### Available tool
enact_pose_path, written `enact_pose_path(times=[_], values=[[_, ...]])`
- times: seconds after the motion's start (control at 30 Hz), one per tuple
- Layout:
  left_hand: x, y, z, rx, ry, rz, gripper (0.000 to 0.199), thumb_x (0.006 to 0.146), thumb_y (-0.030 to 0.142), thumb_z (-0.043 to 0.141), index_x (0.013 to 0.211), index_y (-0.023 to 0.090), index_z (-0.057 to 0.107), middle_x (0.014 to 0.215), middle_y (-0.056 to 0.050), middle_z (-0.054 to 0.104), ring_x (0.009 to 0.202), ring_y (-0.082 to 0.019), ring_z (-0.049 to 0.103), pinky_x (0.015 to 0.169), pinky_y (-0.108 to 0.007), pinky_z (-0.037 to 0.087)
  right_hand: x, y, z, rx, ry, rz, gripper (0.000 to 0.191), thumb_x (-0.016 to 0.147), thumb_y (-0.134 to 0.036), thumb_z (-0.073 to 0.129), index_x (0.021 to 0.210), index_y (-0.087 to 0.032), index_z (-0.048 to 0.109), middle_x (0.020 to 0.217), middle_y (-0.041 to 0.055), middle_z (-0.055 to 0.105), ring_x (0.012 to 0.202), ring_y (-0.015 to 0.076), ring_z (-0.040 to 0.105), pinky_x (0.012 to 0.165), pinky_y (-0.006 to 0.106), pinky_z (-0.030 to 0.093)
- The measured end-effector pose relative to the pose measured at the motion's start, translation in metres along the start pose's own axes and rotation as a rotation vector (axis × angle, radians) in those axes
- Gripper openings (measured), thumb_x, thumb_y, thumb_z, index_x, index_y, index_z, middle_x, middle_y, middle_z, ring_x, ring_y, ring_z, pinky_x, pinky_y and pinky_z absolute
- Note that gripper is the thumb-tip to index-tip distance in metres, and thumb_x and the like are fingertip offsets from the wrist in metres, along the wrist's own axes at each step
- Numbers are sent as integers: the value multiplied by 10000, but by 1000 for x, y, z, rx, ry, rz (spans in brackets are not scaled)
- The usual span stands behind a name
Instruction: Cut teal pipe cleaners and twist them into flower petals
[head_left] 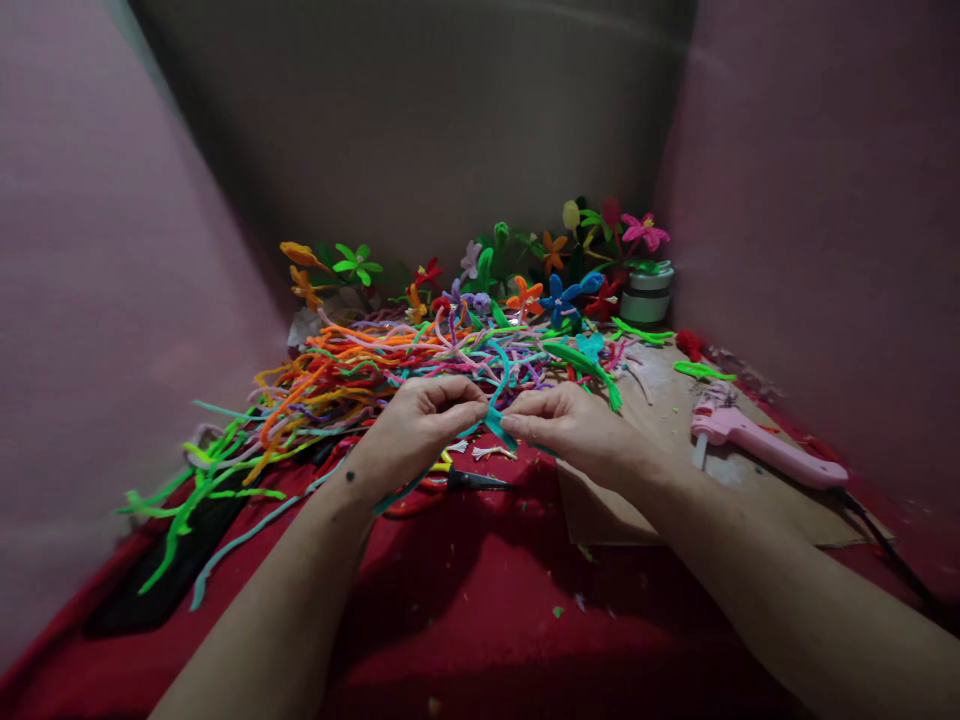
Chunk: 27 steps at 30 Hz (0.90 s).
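Observation:
A teal pipe cleaner (498, 428) is pinched between my two hands above the red cloth, with one length curving upward and another trailing below my left hand. My left hand (427, 425) grips it with thumb and forefinger from the left. From the right, my right hand (574, 425) pinches it close to the same spot, the fingertips almost meeting. Just beneath lie scissors (476, 481) with yellow and red on the handles, partly covered by my left hand. Small white stamen-like bits (493, 453) rest behind the scissors.
A heap of colourful pipe cleaners (360, 350) spreads behind and left. Finished pipe-cleaner flowers (559, 300) stand along the back beside a lidded jar (646, 295). On cardboard (622, 510) at right lies a pink glue gun (765, 445) with its cord. A black flat object (142, 590) lies left.

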<state>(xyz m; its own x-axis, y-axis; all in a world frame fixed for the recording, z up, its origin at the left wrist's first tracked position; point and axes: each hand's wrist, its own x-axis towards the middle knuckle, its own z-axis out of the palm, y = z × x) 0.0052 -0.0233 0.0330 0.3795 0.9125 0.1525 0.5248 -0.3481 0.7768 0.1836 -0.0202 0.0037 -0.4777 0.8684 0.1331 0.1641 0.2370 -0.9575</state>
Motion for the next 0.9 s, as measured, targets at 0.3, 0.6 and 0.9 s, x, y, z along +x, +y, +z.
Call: enact_pose_path(times=[0.3, 0.6, 0.9], values=[[1, -1, 10, -95, 40, -88, 174, 724, 273, 559, 674, 117, 621, 501, 46, 443, 461, -53, 351, 433, -183, 277, 2, 6, 4, 92, 76, 34, 183, 640, -229, 606, 483, -149, 554, 496, -32, 474, 514, 88, 398, 527, 254, 302], [3, -6, 23, -136, 123, -75, 96, 728, 204, 523, 661, 139, 544, 460, 70, 422, 389, -38, 334, 381, -165, 262, 4, 18, 20, 357, 133, 152, 146, 724, -238, 568, 621, -141, 608, 543, 6, 595, 493, 119, 559, 526, 265, 446], [2, -11, 24, -32, 182, 40, 87, 736, 202, 530, 677, 147, 564, 550, 42, 487, 500, -59, 406, 469, -176, 326, 1, 16, 19, 461, 98, 251, 48, 645, -101, 627, 601, -106, 645, 550, 42, 638, 444, 124, 590, 468, 241, 471]])
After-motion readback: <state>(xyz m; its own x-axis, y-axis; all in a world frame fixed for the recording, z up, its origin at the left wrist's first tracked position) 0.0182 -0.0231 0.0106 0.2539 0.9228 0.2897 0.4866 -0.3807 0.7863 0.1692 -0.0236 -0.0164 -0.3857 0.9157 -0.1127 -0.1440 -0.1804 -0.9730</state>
